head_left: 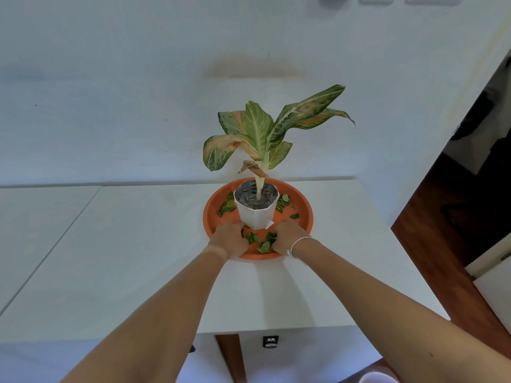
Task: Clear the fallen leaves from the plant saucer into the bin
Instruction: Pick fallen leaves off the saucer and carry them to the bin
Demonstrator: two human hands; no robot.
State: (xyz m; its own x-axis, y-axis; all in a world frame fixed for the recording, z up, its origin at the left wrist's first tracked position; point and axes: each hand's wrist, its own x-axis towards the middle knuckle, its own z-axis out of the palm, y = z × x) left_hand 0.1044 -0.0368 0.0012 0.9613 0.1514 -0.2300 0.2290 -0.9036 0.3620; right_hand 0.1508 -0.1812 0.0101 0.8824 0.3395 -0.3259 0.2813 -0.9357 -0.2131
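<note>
An orange plant saucer (302, 214) sits on a white table and holds a white pot (257, 214) with a leafy plant (260, 128). Small green fallen leaves (261, 241) lie in the saucer's near part, more leaves (225, 207) left of the pot and more leaves (284, 201) right of it. My left hand (228, 239) and my right hand (289, 236) rest in the near part of the saucer on either side of the near leaf pile, fingers curled down towards it. Whether either hand grips leaves is hidden. A pale rounded rim (377, 378), possibly the bin, shows at the bottom edge.
The white table (138, 258) runs left and towards me, its right edge near the saucer. A white wall (166, 92) stands close behind. Dark wooden floor (442, 217) and white furniture (495, 277) lie to the right.
</note>
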